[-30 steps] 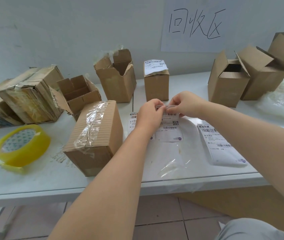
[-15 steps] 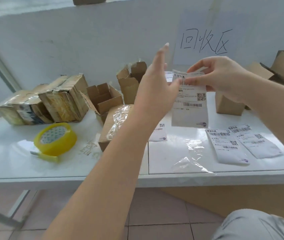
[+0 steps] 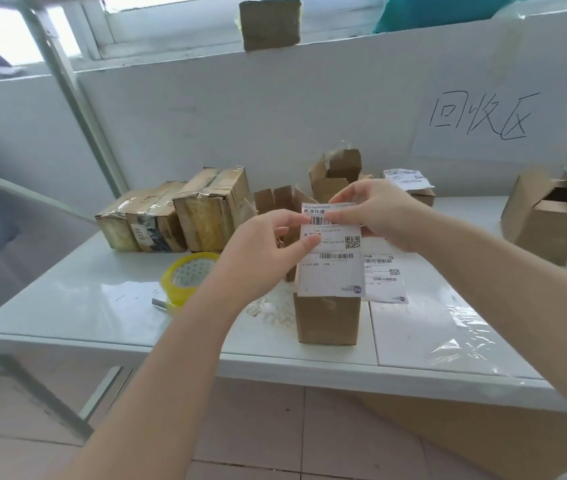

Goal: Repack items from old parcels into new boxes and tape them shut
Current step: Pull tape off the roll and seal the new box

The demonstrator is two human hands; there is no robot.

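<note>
A white shipping label (image 3: pixel 330 268) with barcodes and a QR code hangs upright in the air in front of me. My left hand (image 3: pixel 268 251) pinches its left edge near the top. My right hand (image 3: pixel 379 213) pinches its top right corner. Right behind and below the label stands a taped brown box (image 3: pixel 327 320) on the white table (image 3: pixel 102 306); the label hides the box's top. A second label (image 3: pixel 384 278) lies flat on the table just right of the box.
A yellow tape roll (image 3: pixel 185 275) lies left of the box. Old taped parcels (image 3: pixel 178 216) are stacked at the back left, open empty cartons (image 3: pixel 334 171) behind, more open cartons (image 3: pixel 552 216) at the right. Clear plastic film (image 3: pixel 462 337) lies on the table's right part.
The label was lifted off the table and raised. My left hand, held flat beside it half a second ago, now pinches its left edge. My view has tilted upward.
</note>
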